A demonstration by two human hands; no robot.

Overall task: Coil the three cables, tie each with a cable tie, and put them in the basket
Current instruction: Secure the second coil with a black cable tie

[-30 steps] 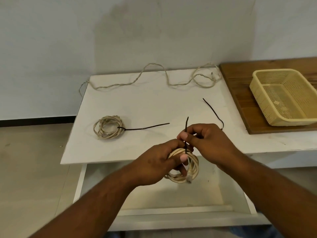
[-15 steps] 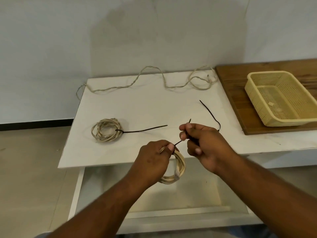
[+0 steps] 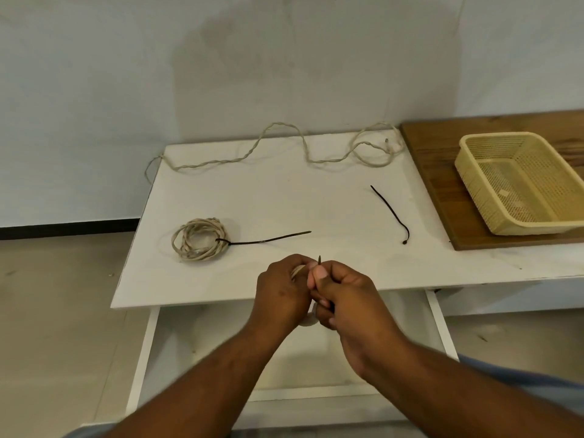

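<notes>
Cream twisted cord makes up all three cables, and they stand at three different stages. One tied cream coil (image 3: 199, 238) lies on the left of the white tabletop (image 3: 284, 200), cinched by a black cable tie whose long tail trails off to the right. It is finished apart from being put away.

A second cream coil (image 3: 297, 270) is held at the near edge of the tabletop, mostly hidden by the hands. The left hand (image 3: 282, 292) is curled round it. The right hand (image 3: 346, 300) pinches the thin black cable tie (image 3: 319, 259) between thumb and fingers, and only the tie's tip pokes up above them. This looks like the cinching step, though I cannot tell whether the tie has locked.

The third loose cream cable (image 3: 221, 160) sprawls uncoiled along the far edge. A spare black cable tie (image 3: 392, 213) waits for it, well apart from it, on the right.

The pale yellow plastic mesh basket (image 3: 474, 188) sits on a brown wooden board (image 3: 426, 153) at the right, and no cable shows in it. So roughly half the tying is done, and one coiling and all the basket loading are left.
</notes>
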